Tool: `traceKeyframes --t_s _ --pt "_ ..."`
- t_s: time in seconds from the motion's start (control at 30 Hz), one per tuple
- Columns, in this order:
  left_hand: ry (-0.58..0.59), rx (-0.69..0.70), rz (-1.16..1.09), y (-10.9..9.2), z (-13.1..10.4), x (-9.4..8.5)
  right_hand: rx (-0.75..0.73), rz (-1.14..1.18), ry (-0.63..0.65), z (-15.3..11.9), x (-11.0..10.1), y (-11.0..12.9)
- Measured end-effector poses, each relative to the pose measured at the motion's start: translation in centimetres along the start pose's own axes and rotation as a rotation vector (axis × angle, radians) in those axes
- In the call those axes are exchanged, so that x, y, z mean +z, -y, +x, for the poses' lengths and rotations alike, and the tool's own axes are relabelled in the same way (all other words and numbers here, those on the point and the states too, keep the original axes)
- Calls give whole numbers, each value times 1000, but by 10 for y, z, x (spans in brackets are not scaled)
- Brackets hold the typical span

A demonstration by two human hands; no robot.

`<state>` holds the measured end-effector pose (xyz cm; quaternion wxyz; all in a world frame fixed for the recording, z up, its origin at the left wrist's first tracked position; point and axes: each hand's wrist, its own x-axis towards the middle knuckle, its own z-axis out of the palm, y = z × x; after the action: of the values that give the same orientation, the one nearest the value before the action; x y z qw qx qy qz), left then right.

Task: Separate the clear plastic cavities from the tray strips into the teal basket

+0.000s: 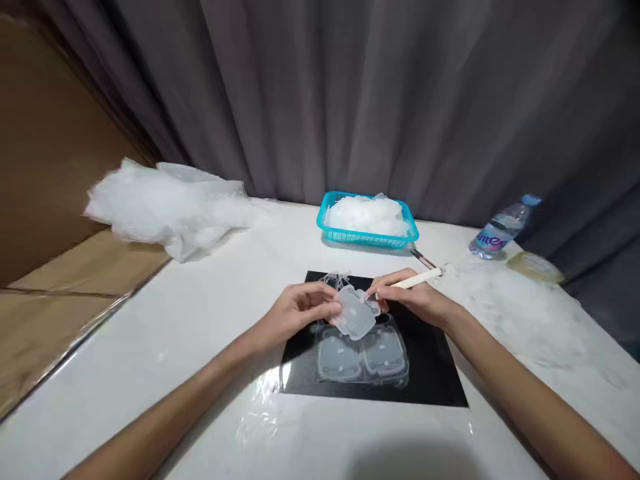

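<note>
My left hand [305,308] pinches the left edge of a translucent, whitish flat piece with a notched outline [356,315]. At its upper right edge is my right hand [407,293], which holds a slim white-handled tool [420,278]; its fingertips touch or nearly touch the piece, and the tool's tip is too small to make out. Below both hands a black mat [430,373] lies on the white table. On the mat rests a clear sheet [363,380] with two similar rounded shapes side by side. Thin clear strips [336,280] lie behind the held piece.
A blue basket [370,239] with white material stands at the back, beside a dark slim tool [423,259]. White plastic bags [175,203] lie at the back left, near cardboard [55,267]. At the right are a water bottle [503,230] and a clear plastic bag [540,313].
</note>
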<state>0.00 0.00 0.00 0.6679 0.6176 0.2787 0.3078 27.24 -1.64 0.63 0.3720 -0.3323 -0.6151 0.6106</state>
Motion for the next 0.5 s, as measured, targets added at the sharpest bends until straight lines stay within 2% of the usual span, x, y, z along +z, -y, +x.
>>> traceKeyframes --t_s 0.27,0.5 --pt "12 -19 51 6 0 -3 -1 -68 66 -7 1 9" --pt "34 -26 85 7 2 -4 3 -91 54 -6 3 11"
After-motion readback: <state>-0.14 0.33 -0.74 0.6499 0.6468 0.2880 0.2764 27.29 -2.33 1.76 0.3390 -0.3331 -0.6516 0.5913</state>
